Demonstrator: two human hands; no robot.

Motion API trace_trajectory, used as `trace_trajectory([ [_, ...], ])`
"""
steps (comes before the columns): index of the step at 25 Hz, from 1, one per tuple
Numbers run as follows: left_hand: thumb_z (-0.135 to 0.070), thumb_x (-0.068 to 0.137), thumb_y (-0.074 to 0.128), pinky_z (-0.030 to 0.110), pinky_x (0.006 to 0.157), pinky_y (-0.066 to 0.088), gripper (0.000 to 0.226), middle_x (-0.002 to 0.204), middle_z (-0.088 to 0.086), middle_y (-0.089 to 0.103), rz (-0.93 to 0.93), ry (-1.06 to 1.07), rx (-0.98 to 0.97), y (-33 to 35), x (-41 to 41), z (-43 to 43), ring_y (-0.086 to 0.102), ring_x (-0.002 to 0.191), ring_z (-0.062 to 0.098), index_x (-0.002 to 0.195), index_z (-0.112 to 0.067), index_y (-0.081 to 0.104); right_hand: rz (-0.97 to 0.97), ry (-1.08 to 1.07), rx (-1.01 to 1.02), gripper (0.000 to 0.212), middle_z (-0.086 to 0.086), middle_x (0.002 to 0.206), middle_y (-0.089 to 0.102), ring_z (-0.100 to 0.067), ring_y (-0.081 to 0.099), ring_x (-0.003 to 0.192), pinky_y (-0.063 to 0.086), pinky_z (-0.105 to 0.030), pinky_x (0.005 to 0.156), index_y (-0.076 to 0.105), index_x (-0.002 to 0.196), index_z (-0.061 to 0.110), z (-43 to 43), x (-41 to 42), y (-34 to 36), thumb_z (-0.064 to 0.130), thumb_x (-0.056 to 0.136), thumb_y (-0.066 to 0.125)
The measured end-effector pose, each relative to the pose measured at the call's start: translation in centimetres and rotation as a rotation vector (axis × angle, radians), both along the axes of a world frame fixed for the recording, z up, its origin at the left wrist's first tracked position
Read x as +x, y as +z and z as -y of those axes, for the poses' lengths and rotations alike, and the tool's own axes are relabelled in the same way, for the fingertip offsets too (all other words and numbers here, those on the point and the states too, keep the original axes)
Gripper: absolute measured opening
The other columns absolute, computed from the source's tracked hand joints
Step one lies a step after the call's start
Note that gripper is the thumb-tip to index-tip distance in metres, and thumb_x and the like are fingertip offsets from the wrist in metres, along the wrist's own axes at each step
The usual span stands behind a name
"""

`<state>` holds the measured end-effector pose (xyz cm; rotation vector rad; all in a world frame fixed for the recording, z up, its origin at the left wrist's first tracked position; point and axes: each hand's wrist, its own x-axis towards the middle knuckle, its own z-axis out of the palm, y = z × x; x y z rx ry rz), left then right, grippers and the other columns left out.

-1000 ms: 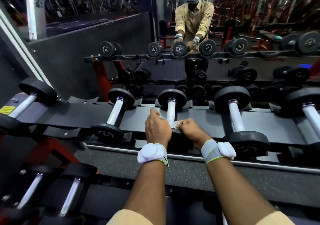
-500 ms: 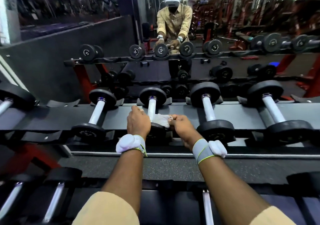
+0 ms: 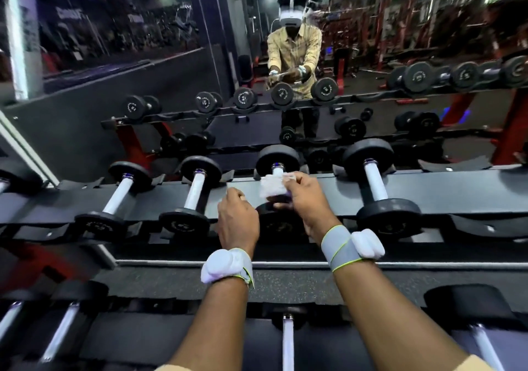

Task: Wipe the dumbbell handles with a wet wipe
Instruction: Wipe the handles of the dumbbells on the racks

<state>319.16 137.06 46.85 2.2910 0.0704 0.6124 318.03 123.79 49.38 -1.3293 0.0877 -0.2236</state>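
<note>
Black dumbbells with white handles lie in a row on the dark rack (image 3: 428,190). My right hand (image 3: 305,199) pinches a crumpled white wet wipe (image 3: 273,186) and holds it on the handle of the middle dumbbell (image 3: 277,159), so most of that handle is hidden. My left hand (image 3: 237,219) hovers just left of this dumbbell's near head (image 3: 278,222). Its fingers are curled under, nothing shows in them, and it is apart from the wipe. Both wrists wear grey bands with white pads.
More dumbbells lie to the left (image 3: 194,190) and right (image 3: 377,187) on the same rack, and others on a lower tier (image 3: 287,339) near me. A mirror (image 3: 371,56) behind the rack reflects a person and red gym machines.
My hands left the earlier dumbbell and shifted one dumbbell to the right. My left hand let go of the handle and wipe; my right hand carried the wipe onto the new handle.
</note>
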Motion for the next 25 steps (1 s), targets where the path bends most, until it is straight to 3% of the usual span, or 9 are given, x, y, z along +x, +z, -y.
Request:
trace_trajectory([
  [4,-0.021,0.099,0.042,0.043,0.078,0.042,0.014,0.105,0.018,0.062,-0.119,0.041,0.038,-0.3,-1.5,3.6,0.054,0.1,0.039,0.102,-0.011,0.051,0.091,-0.084,-0.329,0.018,0.0,0.08,0.068,-0.013,0.061,0.056,0.046,-0.021,0.05,0.07,0.099,0.014,5.3,0.9,-1.1,0.009,0.096,0.052],
  [7,-0.037,0.102,0.036,0.044,0.085,0.042,0.033,0.115,0.021,0.06,-0.261,0.079,0.086,0.0,-1.0,4.6,0.053,0.11,0.041,0.11,-0.007,0.05,0.177,-0.023,-0.65,0.025,0.007,0.094,0.074,-0.01,0.069,0.083,0.051,-0.022,0.076,0.075,0.098,0.024,6.5,2.5,-2.1,0.008,0.09,0.058],
  [9,-0.047,0.102,0.028,0.045,0.094,0.04,0.05,0.126,0.024,0.056,-0.392,0.066,0.111,0.1,-0.2,4.9,0.05,0.119,0.042,0.12,-0.005,0.048,0.192,0.188,-0.952,0.038,0.003,0.108,0.074,-0.015,0.066,0.104,0.048,-0.022,0.09,0.075,0.106,0.026,6.7,3.6,-2.5,0.003,0.086,0.052],
  [11,-0.053,0.102,0.021,0.044,0.099,0.036,0.061,0.133,0.025,0.053,-0.504,0.034,0.09,0.0,0.5,4.9,0.048,0.124,0.042,0.127,-0.004,0.046,0.151,0.428,-1.203,0.053,0.003,0.119,0.07,-0.015,0.061,0.112,0.044,-0.022,0.097,0.07,0.116,0.031,7.4,4.3,-1.8,0.0,0.082,0.045],
  [14,-0.046,0.103,0.016,0.043,0.093,0.037,0.057,0.129,0.024,0.055,-0.492,0.004,0.143,-0.9,1.3,4.6,0.051,0.12,0.042,0.125,-0.004,0.048,0.164,0.652,-1.485,0.061,0.006,0.127,0.065,-0.014,0.057,0.117,0.039,-0.02,0.099,0.062,0.129,0.033,7.8,6.0,-0.3,-0.001,0.082,0.044],
  [17,-0.03,0.104,0.015,0.041,0.078,0.033,0.045,0.123,0.022,0.056,-0.411,-0.035,0.29,-2.0,1.7,4.1,0.053,0.111,0.041,0.122,-0.005,0.048,0.14,0.811,-1.604,0.059,0.002,0.126,0.065,-0.019,0.057,0.116,0.041,-0.024,0.098,0.061,0.13,0.026,5.7,8.0,0.7,-0.004,0.082,0.042],
  [19,-0.022,0.104,0.017,0.042,0.08,0.035,0.041,0.12,0.023,0.055,-0.368,-0.056,0.232,-1.9,1.2,4.1,0.052,0.109,0.041,0.122,0.0,0.047,0.096,0.899,-1.609,0.054,-0.003,0.117,0.068,-0.023,0.061,0.106,0.046,-0.028,0.091,0.063,0.124,0.019,4.2,8.8,1.3,-0.007,0.083,0.039],
  [21,-0.025,0.105,0.016,0.043,0.085,0.038,0.043,0.119,0.023,0.055,-0.353,-0.063,0.178,-1.7,1.0,4.4,0.052,0.109,0.041,0.121,0.001,0.047,0.083,0.945,-1.64,0.048,-0.005,0.106,0.068,-0.021,0.059,0.091,0.046,-0.028,0.083,0.065,0.116,0.015,4.1,9.1,2.1,-0.008,0.083,0.039],
  [25,-0.036,0.105,0.019,0.041,0.079,0.033,0.044,0.118,0.022,0.059,-0.363,-0.02,0.089,-1.5,1.0,4.9,0.054,0.109,0.043,0.113,-0.006,0.05,0.1,0.909,-1.715,0.042,-0.001,0.095,0.068,-0.02,0.056,0.084,0.047,-0.031,0.08,0.068,0.109,0.02,4.7,9.1,3.1,-0.003,0.085,0.042],
])
